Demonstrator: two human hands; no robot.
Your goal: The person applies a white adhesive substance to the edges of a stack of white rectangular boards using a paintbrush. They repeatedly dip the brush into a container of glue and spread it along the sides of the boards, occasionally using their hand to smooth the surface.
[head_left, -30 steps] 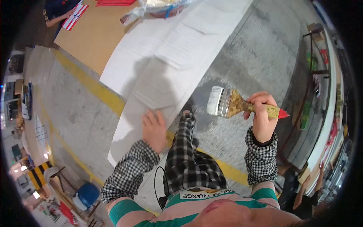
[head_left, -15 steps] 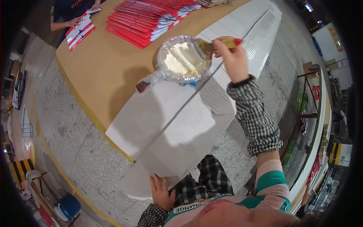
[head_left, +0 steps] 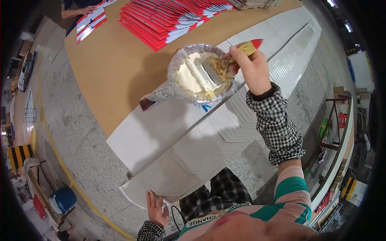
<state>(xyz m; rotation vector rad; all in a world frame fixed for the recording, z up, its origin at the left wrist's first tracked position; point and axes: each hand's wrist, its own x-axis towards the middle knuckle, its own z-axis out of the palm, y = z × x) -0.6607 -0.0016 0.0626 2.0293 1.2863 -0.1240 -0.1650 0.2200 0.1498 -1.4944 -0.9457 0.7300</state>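
Note:
My right hand (head_left: 252,70) grips a wide paintbrush (head_left: 229,59) with a yellow handle and red tip. Its bristles dip into a round foil-lined bowl (head_left: 173,68) of pale glue that stands on the brown table (head_left: 116,68). My left hand (head_left: 157,209) rests flat, fingers spread, on the near edge of a stack of long white cardboard sheets (head_left: 193,148) that overhangs the table toward me.
Red booklets (head_left: 169,18) lie fanned out at the table's far side. Another person's hand (head_left: 86,10) holds red-and-white booklets at the far left corner. A blue stool (head_left: 62,199) stands on the concrete floor at lower left. Metal racks (head_left: 333,140) stand to the right.
My right hand has carried the brush from low beside my knee up over the sheets and into the bowl. My view has swung toward the table. My left hand stays on the sheets.

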